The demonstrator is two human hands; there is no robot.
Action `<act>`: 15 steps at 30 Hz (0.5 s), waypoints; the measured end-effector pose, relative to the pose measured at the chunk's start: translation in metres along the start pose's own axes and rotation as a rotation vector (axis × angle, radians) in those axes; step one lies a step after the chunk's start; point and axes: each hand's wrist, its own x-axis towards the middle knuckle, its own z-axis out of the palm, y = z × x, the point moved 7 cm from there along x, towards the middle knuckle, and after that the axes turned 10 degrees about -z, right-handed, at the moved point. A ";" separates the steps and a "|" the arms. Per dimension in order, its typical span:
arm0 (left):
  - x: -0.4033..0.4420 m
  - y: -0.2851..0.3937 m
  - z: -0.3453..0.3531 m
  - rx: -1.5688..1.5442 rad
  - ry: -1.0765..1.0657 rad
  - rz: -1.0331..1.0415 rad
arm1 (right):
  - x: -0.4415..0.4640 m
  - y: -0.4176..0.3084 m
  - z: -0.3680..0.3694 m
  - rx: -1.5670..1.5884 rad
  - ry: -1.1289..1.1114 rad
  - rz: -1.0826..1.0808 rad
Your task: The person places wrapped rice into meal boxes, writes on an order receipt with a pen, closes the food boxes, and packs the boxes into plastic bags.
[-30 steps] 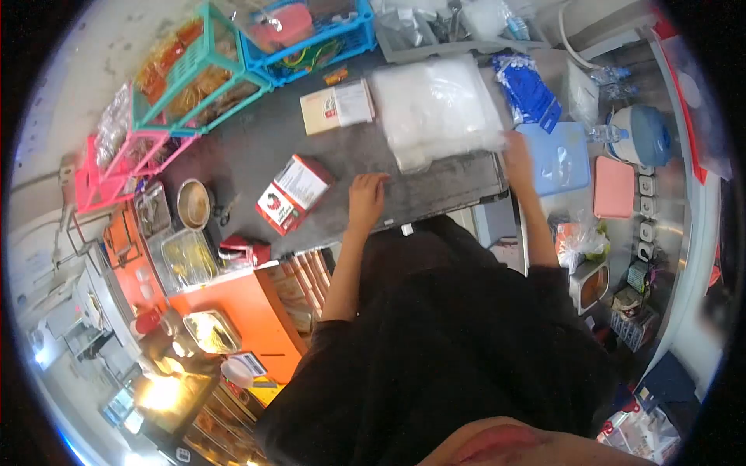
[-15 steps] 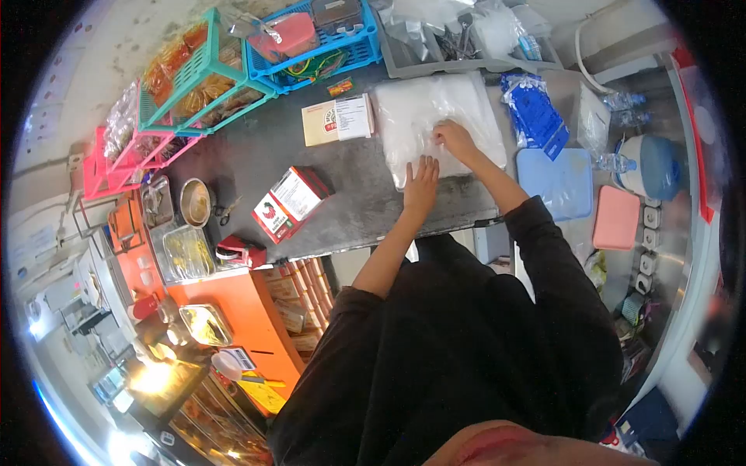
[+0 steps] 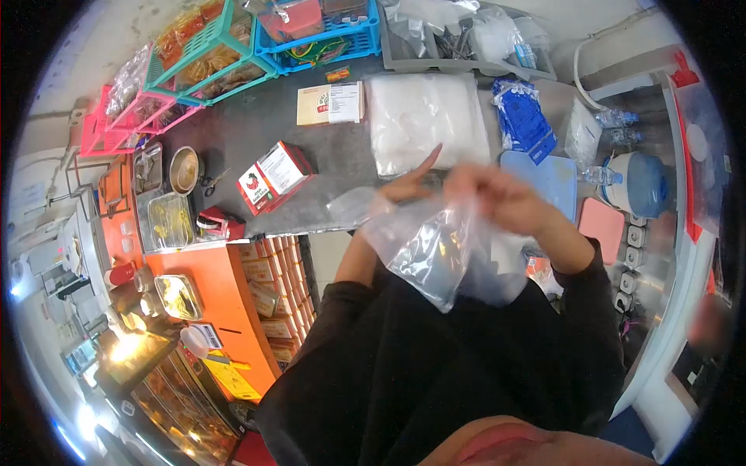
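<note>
A clear plastic bag (image 3: 431, 252) hangs in front of my dark top, off the counter's near edge. My right hand (image 3: 493, 194), blurred, is closed on the bag's upper part. Beside it, my left hand (image 3: 404, 190) has its fingers apart, one pointing up, and the bag's plastic lies against its wrist and palm. Just beyond both hands a stack of clear plastic bags (image 3: 427, 120) lies flat on the dark counter (image 3: 233, 128).
A red and white box (image 3: 273, 177) and a cream box (image 3: 330, 104) stand on the counter. Blue packets (image 3: 522, 120), a blue lid (image 3: 544, 182) and a pink lid (image 3: 602, 229) lie rightward. Coloured baskets (image 3: 315, 46) and a grey tray (image 3: 400, 58) line the back.
Both hands have come back from the stack toward my body. A clear bag now hangs from my right hand, and my left hand has lifted off the stack.
</note>
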 end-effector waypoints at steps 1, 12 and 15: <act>-0.017 0.027 0.014 -0.090 -0.101 0.032 | -0.001 -0.007 -0.024 0.124 0.193 0.060; -0.125 0.116 0.004 -0.096 0.577 0.007 | -0.072 -0.001 -0.098 -0.047 0.579 0.187; -0.139 0.110 -0.019 0.019 0.776 -0.034 | -0.082 -0.009 -0.116 -0.257 0.567 0.109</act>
